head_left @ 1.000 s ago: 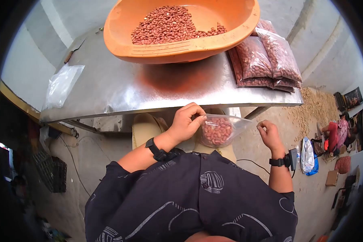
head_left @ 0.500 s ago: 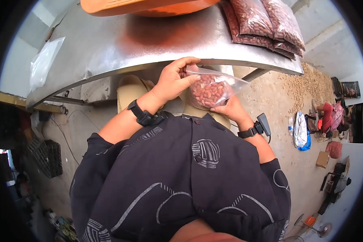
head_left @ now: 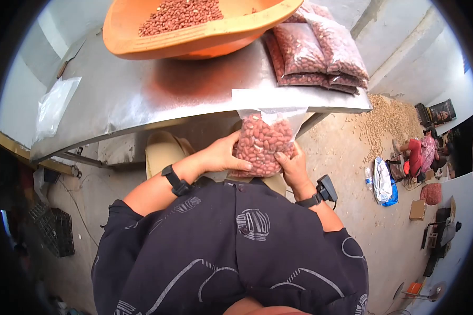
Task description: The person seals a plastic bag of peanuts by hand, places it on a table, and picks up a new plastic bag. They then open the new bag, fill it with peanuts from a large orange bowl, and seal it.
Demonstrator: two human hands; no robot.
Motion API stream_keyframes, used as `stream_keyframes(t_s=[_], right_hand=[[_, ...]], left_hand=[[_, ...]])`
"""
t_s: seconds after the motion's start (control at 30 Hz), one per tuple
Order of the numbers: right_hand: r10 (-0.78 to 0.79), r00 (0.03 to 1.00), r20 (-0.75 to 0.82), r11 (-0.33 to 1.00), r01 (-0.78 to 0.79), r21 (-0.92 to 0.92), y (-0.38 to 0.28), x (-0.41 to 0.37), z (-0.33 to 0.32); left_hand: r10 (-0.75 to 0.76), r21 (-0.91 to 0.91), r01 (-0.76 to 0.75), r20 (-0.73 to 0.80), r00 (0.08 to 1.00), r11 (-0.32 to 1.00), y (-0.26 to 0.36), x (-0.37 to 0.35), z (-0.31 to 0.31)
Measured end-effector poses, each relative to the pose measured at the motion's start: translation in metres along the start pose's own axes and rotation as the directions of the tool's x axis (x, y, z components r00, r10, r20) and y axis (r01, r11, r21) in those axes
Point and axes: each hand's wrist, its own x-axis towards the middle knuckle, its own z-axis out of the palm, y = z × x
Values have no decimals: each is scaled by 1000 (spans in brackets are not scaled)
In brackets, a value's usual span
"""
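Observation:
A clear plastic bag of red-skinned peanuts is held upright in front of my lap, just below the table's front edge. My left hand grips its left side, thumb across the front near the bottom. On the opposite side my right hand is closed on it, with the thumb pressing the front. The bag's unfilled top part overlaps the table edge in this view. Behind it stands the metal table, bearing a big orange basin with loose peanuts inside.
Several filled peanut bags are stacked at the table's right end. Flat clear plastic bags hang over its left edge. On the floor to the right, a pale heap spreads near a seated person. A black crate sits at lower left.
My left hand has moved from the bag's top edge down to its side. The bag is now upright, its peanut-filled front facing me. The view has shifted, showing more of the basin.

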Motion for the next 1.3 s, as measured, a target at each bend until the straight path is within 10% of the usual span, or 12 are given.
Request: stream_keyframes(t_s=[0.2,0.33,0.43,0.87,1.3], right_hand=[[-245,965,89,969,247,-10,-50,-12,28],[-116,993,-8,976,115,183,-69,-16,21],[-253,967,-41,942,256,217,-111,-2,6],[-369,924,-102,927,357,-120,-284,229,-83],[-278,949,-150,943,240,-231,-295,396,-104]], left_hand=[[183,-184,-184,-24,983,966,48,14,15],[326,-161,-324,-10,945,932,83,24,26],[218,-323,-205,5,976,924,109,15,25],[-214,287,210,-17,977,935,-12,-79,-80],[-537,-236,482,-359,763,844,-77,-137,-118]])
